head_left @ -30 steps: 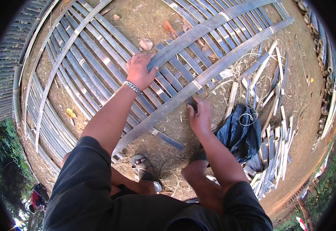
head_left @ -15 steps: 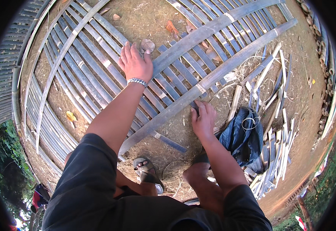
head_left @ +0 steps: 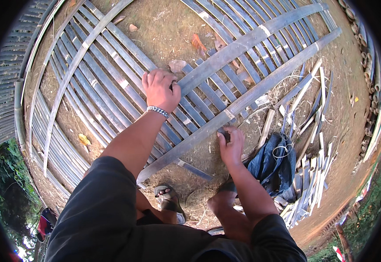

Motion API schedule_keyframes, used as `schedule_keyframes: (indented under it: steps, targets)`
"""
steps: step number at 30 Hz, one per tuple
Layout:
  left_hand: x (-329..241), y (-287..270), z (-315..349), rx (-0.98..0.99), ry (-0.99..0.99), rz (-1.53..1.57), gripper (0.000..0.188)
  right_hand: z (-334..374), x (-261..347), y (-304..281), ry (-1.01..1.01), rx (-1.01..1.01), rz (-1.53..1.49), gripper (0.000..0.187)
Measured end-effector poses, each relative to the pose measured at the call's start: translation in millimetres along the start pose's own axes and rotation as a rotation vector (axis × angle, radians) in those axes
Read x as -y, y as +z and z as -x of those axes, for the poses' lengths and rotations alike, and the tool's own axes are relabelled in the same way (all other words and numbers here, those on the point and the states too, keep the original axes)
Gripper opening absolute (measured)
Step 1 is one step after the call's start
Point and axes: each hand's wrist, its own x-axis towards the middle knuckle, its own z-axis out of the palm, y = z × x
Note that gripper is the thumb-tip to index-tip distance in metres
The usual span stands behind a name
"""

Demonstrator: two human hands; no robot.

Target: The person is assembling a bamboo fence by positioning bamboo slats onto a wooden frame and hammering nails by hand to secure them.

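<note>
My left hand [head_left: 162,91], a chain bracelet at its wrist, rests on the bamboo lattice with its fingers curled down. It is at the left end of the upper crosspiece [head_left: 219,63]. A dark patch shows between thumb and forefinger; what those fingers grip is hidden. Just below the long lower rail [head_left: 190,133], my right hand [head_left: 233,146] pinches a small dark piece [head_left: 224,134] between thumb and fingers. Its kind is unclear; it may be a slat end. Dark bamboo slats [head_left: 199,102] run under and over the two crosspieces between my hands.
Split bamboo strips [head_left: 315,174] lie heaped at the right, beside a crumpled dark blue plastic sheet or bag [head_left: 273,159]. A curved strip [head_left: 75,54] crosses more slats at the left. My sandalled foot [head_left: 168,198] stands near the rail. Cut bamboo lines the right edge.
My left hand has moved down and nearer, its spread fingers now curled. My right hand has drawn slightly down, away from the rail, with the dark piece. The view has shifted slightly.
</note>
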Motion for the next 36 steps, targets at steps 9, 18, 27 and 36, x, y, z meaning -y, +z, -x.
schedule_keyframes:
  steps: [9, 18, 27, 36]
  targets:
    - [-3, -1, -5, 0.049, 0.014, -0.059, 0.015, -9, 9, -3, 0.048, 0.036, -0.002, 0.029]
    - [-8, -8, -14, 0.208, -0.019, -0.076, 0.022, -16, 14, -7, 0.129, 0.099, 0.01, 0.03]
    - [-8, -7, -15, 0.276, -0.046, -0.078, 0.031, -23, 22, -13, 0.193, 0.156, 0.023, 0.029]
    - [-6, -6, -16, 0.37, -0.053, -0.132, 0.03, -27, 41, -13, 0.3, 0.105, 0.0, 0.035]
